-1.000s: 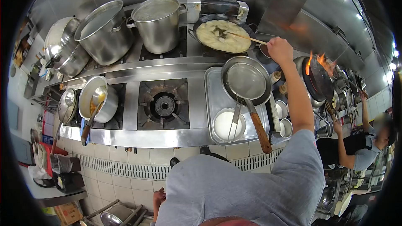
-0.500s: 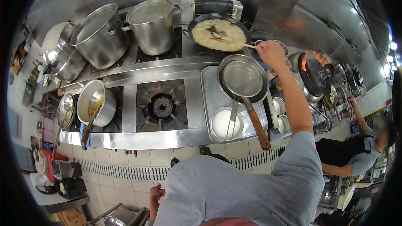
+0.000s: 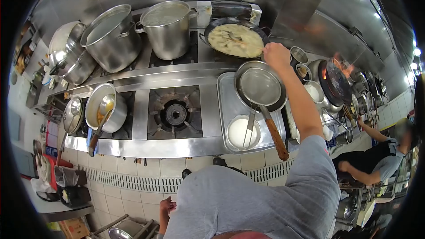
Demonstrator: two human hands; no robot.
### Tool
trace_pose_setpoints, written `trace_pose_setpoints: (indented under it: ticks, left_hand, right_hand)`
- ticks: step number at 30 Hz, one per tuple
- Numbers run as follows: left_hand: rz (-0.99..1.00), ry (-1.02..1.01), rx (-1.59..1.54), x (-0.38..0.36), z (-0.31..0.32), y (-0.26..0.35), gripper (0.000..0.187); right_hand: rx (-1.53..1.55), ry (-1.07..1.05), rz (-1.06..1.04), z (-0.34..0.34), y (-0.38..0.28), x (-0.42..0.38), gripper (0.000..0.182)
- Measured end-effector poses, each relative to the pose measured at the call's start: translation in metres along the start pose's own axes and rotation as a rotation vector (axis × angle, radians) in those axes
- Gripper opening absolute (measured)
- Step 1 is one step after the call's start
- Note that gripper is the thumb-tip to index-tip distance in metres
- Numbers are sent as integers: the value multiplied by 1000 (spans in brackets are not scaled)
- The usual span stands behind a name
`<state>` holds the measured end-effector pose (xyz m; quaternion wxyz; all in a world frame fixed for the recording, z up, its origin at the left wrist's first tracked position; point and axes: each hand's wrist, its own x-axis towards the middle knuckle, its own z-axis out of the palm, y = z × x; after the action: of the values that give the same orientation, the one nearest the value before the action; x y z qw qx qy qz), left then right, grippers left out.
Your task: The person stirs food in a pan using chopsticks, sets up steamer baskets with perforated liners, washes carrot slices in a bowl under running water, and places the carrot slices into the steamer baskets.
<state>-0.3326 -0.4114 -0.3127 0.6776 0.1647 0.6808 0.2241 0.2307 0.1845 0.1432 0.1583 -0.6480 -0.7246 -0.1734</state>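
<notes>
My right hand (image 3: 276,56) is closed around long, thin wooden chopsticks (image 3: 241,42), stretched out at the near right edge of a dark, two-handled pan (image 3: 208,46). The tips of the chopsticks dip into pale, bubbling food (image 3: 228,33), where dark gaps show between lighter pieces. My left hand (image 3: 167,204) hangs low beside my body, over the floor, its fingers loosely apart and holding nothing.
Two tall steel pots (image 3: 166,35) stand along the back, left of the pan. A strainer (image 3: 261,86) rests over a wooden-handled pan on a tray (image 3: 225,106), above a white-filled bowl (image 3: 243,132). Flames rise around a wok (image 3: 338,82) at right, near a co-worker (image 3: 365,159).
My right hand has moved slightly left and down, closer to the pan's rim. The food has been shifted about. The co-worker's lower arm has bent, and the view has shifted slightly.
</notes>
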Motion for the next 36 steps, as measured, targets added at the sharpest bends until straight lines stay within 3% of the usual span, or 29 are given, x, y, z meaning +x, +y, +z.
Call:
trace_pose_setpoints:
  ticks: [3,9,15,19,32,36]
  left_hand:
    - [-7,28,-55,-10,8,-1,61]
    - [-52,52,-36,-10,9,-4,59]
    - [-46,51,-6,-6,6,4,57]
    - [-35,45,24,-1,2,13,56]
    - [-20,28,71,5,-5,21,52]
    - [-23,21,91,6,-4,23,50]
  right_hand:
    - [25,11,3,-34,-8,-14,24]
    - [14,10,-118,-31,-2,-26,24]
    - [58,-69,51,-60,-7,-39,24]
    - [14,-14,-96,-40,-4,-36,20]
    - [-115,-24,103,-66,30,-44,25]
    - [-111,-33,35,-78,36,-55,24]
